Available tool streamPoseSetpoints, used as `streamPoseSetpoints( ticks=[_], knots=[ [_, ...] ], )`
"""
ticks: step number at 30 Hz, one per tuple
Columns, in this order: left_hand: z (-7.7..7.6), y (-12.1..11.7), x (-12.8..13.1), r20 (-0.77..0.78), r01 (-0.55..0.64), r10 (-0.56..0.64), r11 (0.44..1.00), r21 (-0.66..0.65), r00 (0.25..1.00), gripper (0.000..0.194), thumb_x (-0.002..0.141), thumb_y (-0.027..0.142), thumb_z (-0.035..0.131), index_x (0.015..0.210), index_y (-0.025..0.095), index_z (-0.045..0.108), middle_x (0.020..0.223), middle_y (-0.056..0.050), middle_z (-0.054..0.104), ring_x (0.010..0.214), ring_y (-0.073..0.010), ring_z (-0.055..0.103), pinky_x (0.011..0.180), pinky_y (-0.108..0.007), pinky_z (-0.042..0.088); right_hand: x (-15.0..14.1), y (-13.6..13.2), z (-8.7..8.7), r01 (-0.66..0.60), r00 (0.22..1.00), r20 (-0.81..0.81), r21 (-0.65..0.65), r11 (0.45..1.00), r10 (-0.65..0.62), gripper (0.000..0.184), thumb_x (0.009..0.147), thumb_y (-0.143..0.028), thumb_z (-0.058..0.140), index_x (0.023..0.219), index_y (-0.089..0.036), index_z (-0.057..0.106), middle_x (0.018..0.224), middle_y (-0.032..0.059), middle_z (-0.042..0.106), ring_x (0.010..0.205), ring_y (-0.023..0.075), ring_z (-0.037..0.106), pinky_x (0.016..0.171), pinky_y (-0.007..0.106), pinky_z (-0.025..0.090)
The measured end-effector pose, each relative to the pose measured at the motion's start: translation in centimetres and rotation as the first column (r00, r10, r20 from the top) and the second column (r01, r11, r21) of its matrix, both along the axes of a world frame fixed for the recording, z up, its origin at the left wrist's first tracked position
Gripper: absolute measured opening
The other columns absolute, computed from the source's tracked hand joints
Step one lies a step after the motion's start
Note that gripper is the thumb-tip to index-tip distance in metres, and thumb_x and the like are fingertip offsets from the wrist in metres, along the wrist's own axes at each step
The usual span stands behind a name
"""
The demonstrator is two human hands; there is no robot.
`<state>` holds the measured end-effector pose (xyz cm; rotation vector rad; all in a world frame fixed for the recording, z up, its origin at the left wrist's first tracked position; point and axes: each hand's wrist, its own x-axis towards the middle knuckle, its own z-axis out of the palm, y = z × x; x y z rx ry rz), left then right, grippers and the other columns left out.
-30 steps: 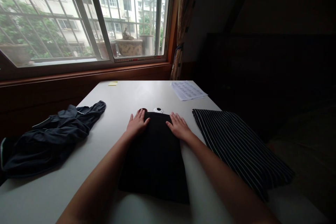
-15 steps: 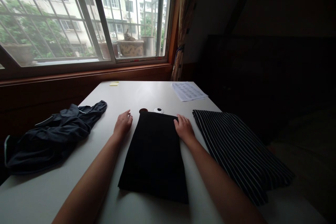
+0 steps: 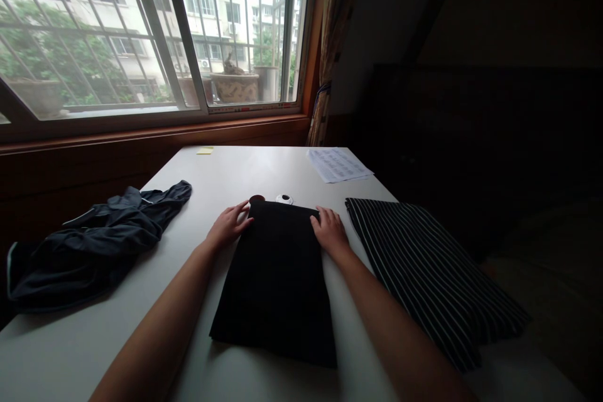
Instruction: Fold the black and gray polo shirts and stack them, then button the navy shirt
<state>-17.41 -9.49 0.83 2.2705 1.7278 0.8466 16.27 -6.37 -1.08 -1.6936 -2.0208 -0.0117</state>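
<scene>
A black folded garment [image 3: 277, 282], its exact kind unclear, lies flat as a long panel in front of me. At its far left corner is my left hand [image 3: 228, 224], thumb and fingers apart, fingertips touching the side edge. My right hand [image 3: 330, 231] rests at the far right corner with fingers extended over the edge and the thumb slightly apart. Neither hand lifts the cloth. Just beyond its far edge are a brown round object [image 3: 257, 198] and a white ring-shaped object [image 3: 284, 199] with a dark centre.
On the white table [image 3: 264, 169], a crumpled dark garment [image 3: 98, 242] lies left and a folded black-and-white striped cloth [image 3: 424, 264] right. Printed sheets [image 3: 338, 164] and a yellow sticky note [image 3: 205, 151] are near the far edge. Beyond stands a barred window [image 3: 198, 31].
Both hands lay on the black garment's far corners. The left hand lifted away to the left, then came back to the edge. My right hand slid slightly right, to the side edge.
</scene>
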Motion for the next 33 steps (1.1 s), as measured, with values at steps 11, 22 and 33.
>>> streamPoseSetpoints(
  ticks=[11, 22, 33],
  knots=[
    [-0.3, 0.1, -0.2, -0.044, 0.041, -0.039, 0.998, 0.044, 0.998, 0.056, 0.093, 0.046, 0.056, 0.145, 0.026, 0.048, 0.132, -0.006, 0.067, 0.125, -0.0269, 0.057, 0.108, -0.044, 0.046, -0.1, -0.1, 0.4, 0.003, 1.0, -0.003, -0.006, 1.0, -0.003, 0.04, 0.099, -0.036, 0.046, 0.132, -0.018, 0.061, 0.131, 0.0101, 0.061, 0.124, 0.0273, 0.048, 0.109, 0.036, 0.034],
    [-1.0, 0.7, -0.6, -0.033, 0.061, -0.057, 0.991, 0.121, 0.998, 0.046, 0.093, 0.032, 0.057, 0.139, 0.025, 0.054, 0.126, -0.007, 0.07, 0.118, -0.0269, 0.059, 0.103, -0.044, 0.048, -0.4, 0.1, 0.7, 0.033, 0.999, -0.006, -0.007, 0.999, -0.033, 0.034, 0.097, -0.032, 0.052, 0.127, -0.02, 0.063, 0.127, 0.0097, 0.063, 0.119, 0.027, 0.051, 0.101, 0.037, 0.038],
    [-2.1, 1.8, -1.0, 0.001, -0.013, 0.013, 0.985, 0.175, 1.0, 0.04, 0.093, 0.021, 0.053, 0.133, 0.024, 0.058, 0.12, -0.006, 0.071, 0.114, -0.0258, 0.061, 0.102, -0.043, 0.048, -0.8, 0.4, 1.0, 0.07, 0.998, -0.001, -0.019, 0.997, -0.07, 0.031, 0.096, -0.031, 0.053, 0.122, -0.021, 0.067, 0.125, 0.0101, 0.063, 0.116, 0.028, 0.052, 0.096, 0.037, 0.04]
  ],
)
